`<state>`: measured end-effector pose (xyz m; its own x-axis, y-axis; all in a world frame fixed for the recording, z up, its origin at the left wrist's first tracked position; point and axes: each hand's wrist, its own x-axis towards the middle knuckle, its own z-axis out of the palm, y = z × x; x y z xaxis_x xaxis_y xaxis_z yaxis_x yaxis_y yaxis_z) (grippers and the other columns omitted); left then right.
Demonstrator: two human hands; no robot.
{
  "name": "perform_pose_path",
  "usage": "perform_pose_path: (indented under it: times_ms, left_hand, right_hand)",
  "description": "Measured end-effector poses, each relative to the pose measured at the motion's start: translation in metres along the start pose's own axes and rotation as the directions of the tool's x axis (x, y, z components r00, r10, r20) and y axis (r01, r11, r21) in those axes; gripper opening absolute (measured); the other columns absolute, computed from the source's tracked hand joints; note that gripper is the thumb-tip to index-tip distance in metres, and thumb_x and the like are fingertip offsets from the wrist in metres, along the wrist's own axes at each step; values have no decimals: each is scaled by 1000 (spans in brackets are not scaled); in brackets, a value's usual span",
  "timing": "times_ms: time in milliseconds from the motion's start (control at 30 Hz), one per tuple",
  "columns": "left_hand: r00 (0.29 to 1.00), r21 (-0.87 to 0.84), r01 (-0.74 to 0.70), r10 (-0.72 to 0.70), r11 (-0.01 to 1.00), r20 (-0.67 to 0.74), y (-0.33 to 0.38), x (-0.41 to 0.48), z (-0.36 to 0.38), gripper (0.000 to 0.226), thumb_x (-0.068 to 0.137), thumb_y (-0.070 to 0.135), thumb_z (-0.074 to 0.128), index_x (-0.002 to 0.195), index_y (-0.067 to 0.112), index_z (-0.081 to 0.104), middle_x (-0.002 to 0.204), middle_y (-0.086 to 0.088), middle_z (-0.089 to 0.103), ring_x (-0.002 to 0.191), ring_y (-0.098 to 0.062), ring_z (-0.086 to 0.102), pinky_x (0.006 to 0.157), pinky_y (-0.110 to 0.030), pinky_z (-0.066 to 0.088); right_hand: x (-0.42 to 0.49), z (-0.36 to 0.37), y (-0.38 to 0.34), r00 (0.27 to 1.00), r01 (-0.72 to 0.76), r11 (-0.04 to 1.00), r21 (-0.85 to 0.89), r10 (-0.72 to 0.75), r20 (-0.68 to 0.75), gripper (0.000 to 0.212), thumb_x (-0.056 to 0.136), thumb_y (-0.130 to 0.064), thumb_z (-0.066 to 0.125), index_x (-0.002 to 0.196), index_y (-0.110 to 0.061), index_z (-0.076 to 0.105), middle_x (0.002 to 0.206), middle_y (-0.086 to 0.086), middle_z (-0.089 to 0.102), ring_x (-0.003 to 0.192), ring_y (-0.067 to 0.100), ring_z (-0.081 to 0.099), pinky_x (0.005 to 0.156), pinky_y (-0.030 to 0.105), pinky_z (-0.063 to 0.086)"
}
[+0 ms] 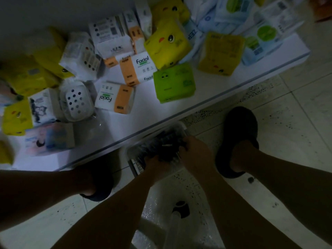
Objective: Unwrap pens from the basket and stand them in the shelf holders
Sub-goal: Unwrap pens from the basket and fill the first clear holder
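- The basket (133, 151) sits on the floor (280, 144), tucked against the front edge of the white shelf (161, 114), with dark pens (167, 141) heaped in it
- Right hand (195, 155), in the basket, curls its fingers over the pens
- Left hand (156, 165), beside it in the basket, is sunk among pens; I cannot tell its grip
- Beyond the basket, an orange-and-white pack (138, 69) reads "Facial"; farther back a blue pack (193, 33) shows "ZER"
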<state>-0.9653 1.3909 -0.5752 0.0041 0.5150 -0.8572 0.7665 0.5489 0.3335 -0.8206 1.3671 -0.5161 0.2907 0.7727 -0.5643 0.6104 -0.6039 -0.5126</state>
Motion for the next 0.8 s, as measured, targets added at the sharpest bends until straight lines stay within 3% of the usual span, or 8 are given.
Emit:
perform_pose_path:
  times_ms: [100,233,333,433,533,633,733,800]
  left_hand:
    - [999,52,34,-32,998,-31,2,3,-3,32,95,11,52,127,5,52,123,-16,55,112,-30,54,101,-39,45]
    - [981,137,-61,84,989,-176,3,-2,-13,26,95,19,55,115,3,61,105,-15,65,97,-26,62,85,-32,52]
    - [971,181,-113,147,977,-187,3,-16,-25,27,91,29,62,107,8,62,91,-5,65,81,-16,61,78,-27,52]
    - [962,180,-138,175,974,-211,7,-28,-39,28,85,31,69,101,9,63,85,-2,62,79,-15,60,75,-26,52]
    - [950,178,-168,208,969,-234,14,-47,-55,18,86,25,68,95,11,60,80,-1,56,74,-13,55,66,-22,46]
    - [930,139,-266,292,954,-225,17,-64,-71,14,93,28,58,94,15,54,79,2,58,69,-11,58,59,-19,44]
    - [917,62,-349,355,935,-180,23,-86,-89,18,98,25,46,100,14,59,85,-7,66,64,-14,62,51,-20,47]
    - [913,-23,-369,358,929,-194,31,-106,-100,16,98,16,45,105,13,59,91,-14,66,69,-24,63,56,-29,51]
  right_hand:
    - [1,-8,-5,998,-30,997,76,34,-54,11,95,-35,54,92,-28,46,80,-7,50,80,15,51,69,26,38]
    - [3,-14,-8,983,-106,958,267,142,-119,17,91,-32,63,82,-25,50,78,-10,50,73,6,48,60,18,35]
    - [4,-15,-10,980,-129,947,295,167,-105,32,90,-31,64,68,-25,42,68,-10,43,62,0,39,52,17,28]
    - [2,-16,-13,980,-154,887,435,193,-47,31,90,-30,67,73,-5,59,58,0,56,49,7,51,49,23,44]
    - [-10,-25,-21,984,-141,841,522,175,-16,38,90,-28,67,84,9,65,54,6,61,34,2,51,39,14,39]
    - [-24,-35,-33,991,-93,857,507,126,-31,37,90,-30,66,68,-1,63,57,8,65,41,8,57,48,24,48]
    - [-38,-46,-42,995,-89,756,648,93,29,34,91,-28,66,65,-5,62,58,10,64,52,20,62,55,33,53]
    - [-50,-58,-52,994,-102,676,729,104,43,33,93,-25,63,63,-10,64,59,9,61,51,18,61,49,28,51]
